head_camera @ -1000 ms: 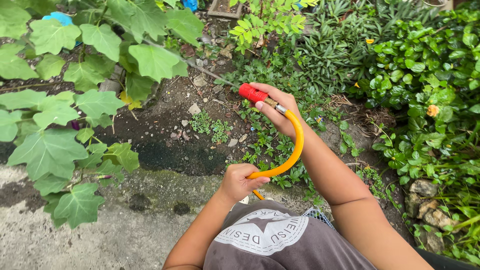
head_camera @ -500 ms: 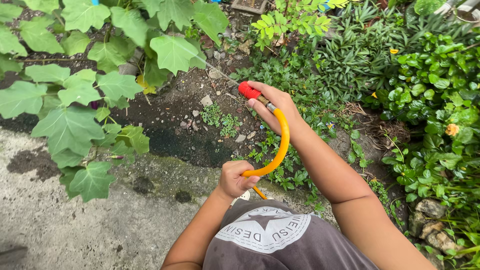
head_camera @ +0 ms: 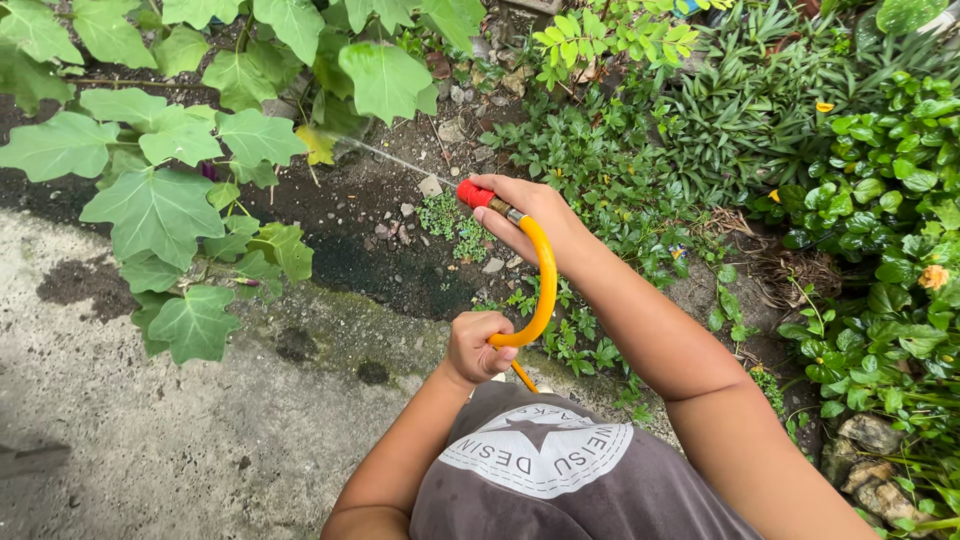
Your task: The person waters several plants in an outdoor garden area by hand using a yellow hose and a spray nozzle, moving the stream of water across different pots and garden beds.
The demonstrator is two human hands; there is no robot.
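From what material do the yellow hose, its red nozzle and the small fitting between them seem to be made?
Yellow hose: likely flexible rubber or soft plastic, smooth with a slight sheen; it bends in a tight curve.
Red nozzle: probably hard plastic, with an even, bright colour.
Fitting: appears to be metal, brass and silver toned, though small in view.

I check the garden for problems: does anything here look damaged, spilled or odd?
One leaf under the big green leaves is yellow. The yellow hose bends sharply between the left hand and the right hand. Nothing looks spilled.
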